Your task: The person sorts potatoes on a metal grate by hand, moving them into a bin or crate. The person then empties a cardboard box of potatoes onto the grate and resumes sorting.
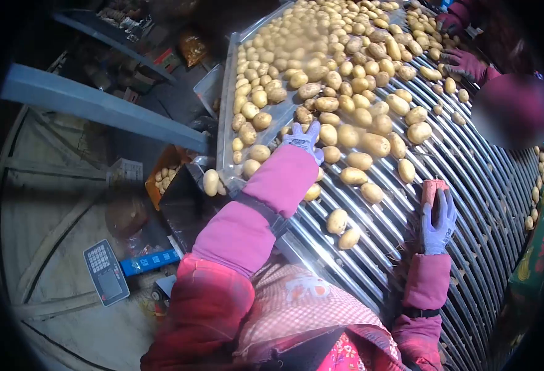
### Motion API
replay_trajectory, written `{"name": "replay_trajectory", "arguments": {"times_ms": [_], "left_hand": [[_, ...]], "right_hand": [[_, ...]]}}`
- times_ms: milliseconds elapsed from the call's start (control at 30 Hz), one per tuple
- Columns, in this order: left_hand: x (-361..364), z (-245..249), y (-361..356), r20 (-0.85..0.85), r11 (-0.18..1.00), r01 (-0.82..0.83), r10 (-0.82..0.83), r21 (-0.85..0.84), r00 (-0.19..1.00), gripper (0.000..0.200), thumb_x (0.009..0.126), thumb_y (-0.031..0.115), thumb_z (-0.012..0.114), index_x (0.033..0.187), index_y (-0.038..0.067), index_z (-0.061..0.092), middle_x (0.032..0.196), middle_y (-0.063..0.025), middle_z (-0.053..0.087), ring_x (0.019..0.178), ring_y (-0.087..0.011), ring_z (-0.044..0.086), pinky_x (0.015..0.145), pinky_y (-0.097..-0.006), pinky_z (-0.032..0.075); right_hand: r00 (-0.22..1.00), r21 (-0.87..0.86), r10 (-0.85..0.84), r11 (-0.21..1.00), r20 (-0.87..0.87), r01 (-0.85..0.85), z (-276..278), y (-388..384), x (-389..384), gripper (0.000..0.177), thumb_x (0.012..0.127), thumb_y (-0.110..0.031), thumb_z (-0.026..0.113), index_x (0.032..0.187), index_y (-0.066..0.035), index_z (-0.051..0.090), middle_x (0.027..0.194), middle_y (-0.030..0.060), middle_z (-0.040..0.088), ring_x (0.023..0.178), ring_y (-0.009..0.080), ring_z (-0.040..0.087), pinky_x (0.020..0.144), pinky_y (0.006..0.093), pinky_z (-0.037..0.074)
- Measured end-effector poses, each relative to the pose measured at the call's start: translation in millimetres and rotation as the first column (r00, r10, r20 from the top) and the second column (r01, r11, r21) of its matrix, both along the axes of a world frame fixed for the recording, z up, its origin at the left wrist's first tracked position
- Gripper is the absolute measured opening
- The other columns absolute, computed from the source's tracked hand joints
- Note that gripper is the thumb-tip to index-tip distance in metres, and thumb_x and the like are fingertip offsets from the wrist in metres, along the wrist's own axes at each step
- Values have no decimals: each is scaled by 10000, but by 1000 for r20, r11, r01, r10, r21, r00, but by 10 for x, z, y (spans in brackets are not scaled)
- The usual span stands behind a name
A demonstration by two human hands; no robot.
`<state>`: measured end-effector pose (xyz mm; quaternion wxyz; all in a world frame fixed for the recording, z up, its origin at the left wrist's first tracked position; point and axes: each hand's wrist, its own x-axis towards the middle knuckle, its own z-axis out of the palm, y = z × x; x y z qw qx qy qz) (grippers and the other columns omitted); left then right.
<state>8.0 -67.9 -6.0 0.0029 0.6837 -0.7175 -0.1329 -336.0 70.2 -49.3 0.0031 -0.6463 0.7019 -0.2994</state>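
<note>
My left hand [304, 141], in a lilac glove, reaches into the potatoes [347, 136] with its fingers apart. Its fingertips are at the potatoes on the near side of the pile, and none is plainly gripped. Lower right, my right hand [440, 226], gloved the same way, is closed around a reddish block [432, 188] on the metal bars. Several potatoes lie loose between the two hands, among them a pair [338, 221] on the bars. A dense heap of potatoes covers the upper part of the sloping surface.
The barred metal rack [470, 247] slopes along my front. Across it, a co-worker's gloved hand [463, 63] is near some potatoes. At left stand a blue-grey beam [105, 105], an orange-edged box [155, 176] holding potatoes and a scale display with keypad [106, 272].
</note>
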Motion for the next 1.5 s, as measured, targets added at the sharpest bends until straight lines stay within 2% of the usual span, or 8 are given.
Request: {"name": "replay_trajectory", "arguments": {"times_ms": [233,500,700,767,800,867,933,1500], "left_hand": [[381,-143,-154,-392,1000,-3,3,1,920,652,687,240,714,1282,134,470,1169,-190,506,1105,-324,520,896,-408,458],[1945,538,1209,-981,935,-323,178,144,77,609,758,39,615,1314,102,375,1002,-73,550,671,-103,525,553,-245,443],[2926,43,2134,-678,574,-747,697,335,231,636,787,99,644,1350,157,353,1151,-116,504,885,-221,571,631,-369,516],[3131,-144,2201,221,821,91,44,-563,974,550,776,152,681,1282,173,467,1304,-194,422,1150,-382,454,851,-498,479],[2715,98,1939,-427,760,-493,313,-424,849,398,782,171,664,1171,188,581,1374,-247,345,1224,-488,329,971,-551,378],[2687,257,1497,88,762,126,-91,-636,992,354,809,115,629,1159,158,599,1335,-244,378,1205,-445,369,972,-508,380],[2171,406,941,-652,828,-440,124,-347,748,512,828,197,650,1286,52,473,1288,-248,401,1195,-404,390,1005,-435,362],[978,28,-307,142,986,102,-83,-134,986,626,843,496,544,1402,264,382,1500,-135,225,1360,-474,151,1063,-662,124]], "right_hand": [[1000,13,-20,1000,10,20,-8,3,6,459,851,-223,617,1281,-96,520,1334,188,469,1197,363,460,997,455,361],[999,12,-5,1000,-37,5,-140,-16,-101,456,869,-239,606,1297,-109,519,1349,177,463,1217,348,454,1014,437,356],[1000,26,-9,1000,-12,9,-163,-21,-112,469,866,-226,606,1305,-91,508,1363,168,454,1237,332,438,1025,432,346],[1000,33,-26,999,-18,27,-131,-29,-87,479,879,-246,599,1308,-61,493,1349,183,458,1232,334,442,1021,428,352],[1000,37,-19,999,-21,20,-157,-32,-118,479,879,-246,599,1308,-61,493,1349,183,458,1232,334,442,1021,428,352],[988,-79,-142,986,51,146,-284,-82,-254,482,901,-279,579,1296,-18,487,1328,210,463,1221,344,447,1018,428,356],[960,-50,-253,964,119,261,-351,-112,-334,503,920,-321,548,1268,37,482,1320,245,448,1206,370,448,1016,434,359],[908,128,-408,899,-98,418,-88,-171,-2,539,905,-415,501,1260,-10,522,1256,206,535,1164,349,503,990,412,385]]}}
